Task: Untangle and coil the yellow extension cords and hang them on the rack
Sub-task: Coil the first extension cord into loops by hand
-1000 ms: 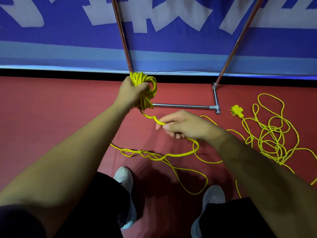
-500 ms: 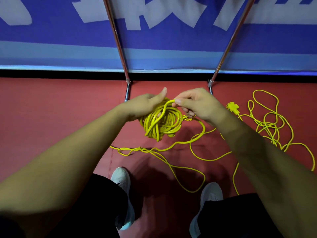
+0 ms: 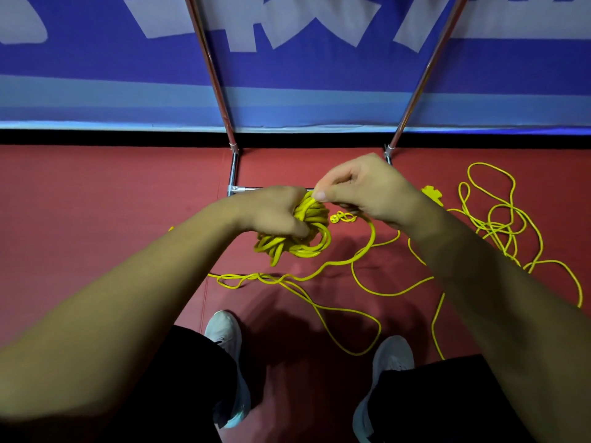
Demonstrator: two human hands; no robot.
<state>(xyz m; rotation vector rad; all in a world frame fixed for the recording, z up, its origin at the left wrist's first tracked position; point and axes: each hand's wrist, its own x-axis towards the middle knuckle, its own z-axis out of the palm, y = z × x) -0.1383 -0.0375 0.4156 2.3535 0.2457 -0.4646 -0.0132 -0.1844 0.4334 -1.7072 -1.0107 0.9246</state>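
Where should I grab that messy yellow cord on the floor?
Probably its chunky socket end, pinched from above: it lies flat on the red floor at the edge of the tangle, a free end, so the loops should trail after it.

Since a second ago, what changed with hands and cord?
The right hand came up to the coil and lays a pinched strand over it. The left hand, still gripping the coil, lowered slightly toward the person. The floor tangle and rack stayed put.
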